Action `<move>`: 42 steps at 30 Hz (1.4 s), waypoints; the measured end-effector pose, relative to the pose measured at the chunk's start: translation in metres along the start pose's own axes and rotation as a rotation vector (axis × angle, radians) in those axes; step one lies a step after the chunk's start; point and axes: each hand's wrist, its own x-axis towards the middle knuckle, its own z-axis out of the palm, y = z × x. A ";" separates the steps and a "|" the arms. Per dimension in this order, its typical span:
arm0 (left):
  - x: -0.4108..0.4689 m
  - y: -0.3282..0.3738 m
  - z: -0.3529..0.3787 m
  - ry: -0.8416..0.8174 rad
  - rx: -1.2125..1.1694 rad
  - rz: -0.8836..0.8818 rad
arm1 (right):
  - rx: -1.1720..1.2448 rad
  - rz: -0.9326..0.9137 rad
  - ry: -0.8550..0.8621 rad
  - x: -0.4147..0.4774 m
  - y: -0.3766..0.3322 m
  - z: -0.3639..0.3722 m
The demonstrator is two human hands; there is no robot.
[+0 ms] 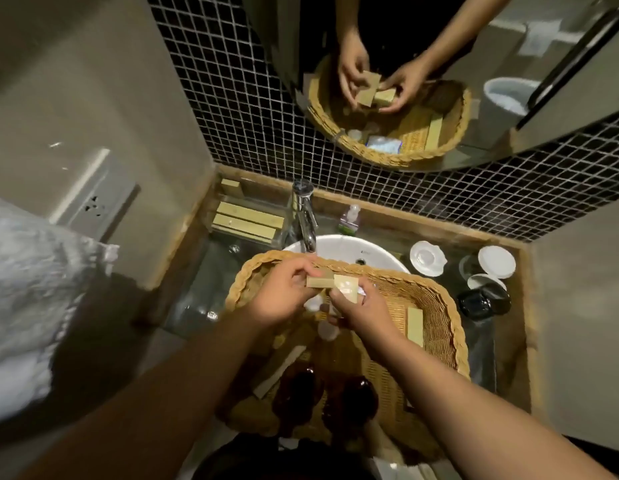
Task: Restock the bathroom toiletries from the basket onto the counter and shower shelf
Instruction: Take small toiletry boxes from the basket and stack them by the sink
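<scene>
A woven wicker basket (pixel 446 306) sits over the white sink (pixel 339 245). Above its far rim, my left hand (pixel 283 296) pinches a small tan toiletry box (pixel 318 281). My right hand (pixel 363 306) grips a flat tan packet (pixel 347 287) that touches the box. Inside the basket lie a long tan box (pixel 414 326), a pale stick-shaped packet (pixel 282 370), two dark brown bottles (pixel 294 393) and small white caps. On the counter's back left, a clear tray (pixel 228 233) holds two long tan boxes (pixel 247 221).
A chrome tap (pixel 305 216) stands behind the sink, a small pump bottle (pixel 349 220) beside it. White lidded cups (pixel 496 261), a white dish (pixel 426 258) and a black jar (pixel 484 303) crowd the counter's right side. A mirror hangs on the mosaic-tiled wall (pixel 231 109).
</scene>
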 end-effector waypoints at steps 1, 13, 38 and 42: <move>-0.003 0.001 -0.006 0.025 -0.065 0.002 | 0.076 0.017 -0.032 0.000 -0.005 0.010; -0.012 0.002 -0.065 0.142 0.245 0.133 | -0.056 -0.057 -0.102 0.024 -0.034 0.059; 0.104 -0.011 -0.174 0.054 0.642 -0.060 | -0.375 -0.500 -0.100 0.133 -0.105 0.175; 0.139 -0.017 -0.196 0.145 0.642 -0.071 | -0.555 -0.537 0.038 0.166 -0.105 0.178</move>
